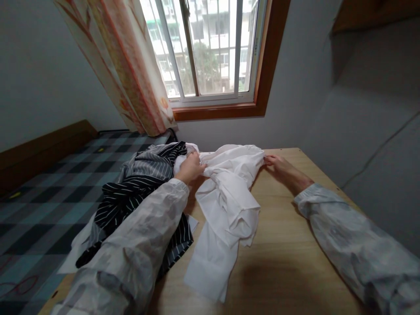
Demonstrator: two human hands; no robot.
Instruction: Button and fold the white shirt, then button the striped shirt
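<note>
A crumpled white shirt (229, 192) lies across the far half of the wooden tabletop, one long narrow part trailing toward me. My left hand (192, 167) has its fingers closed on the shirt's far left edge, the thumb pointing right. At the opposite far corner, my right hand (282, 169) pinches the cloth between thumb and fingers. Between the hands the fabric is bunched and folded over itself. Right beside my left hand and forearm is a heap of black-and-white striped clothing (131, 194), partly hidden by my sleeve.
The wooden table (288, 245) reaches back to the wall below a window with a wooden frame (219, 111). On the left is a bed with a checked cover (42, 210). A patterned curtain (131, 78) hangs beside the window, and a shelf (370, 17) juts out upper right.
</note>
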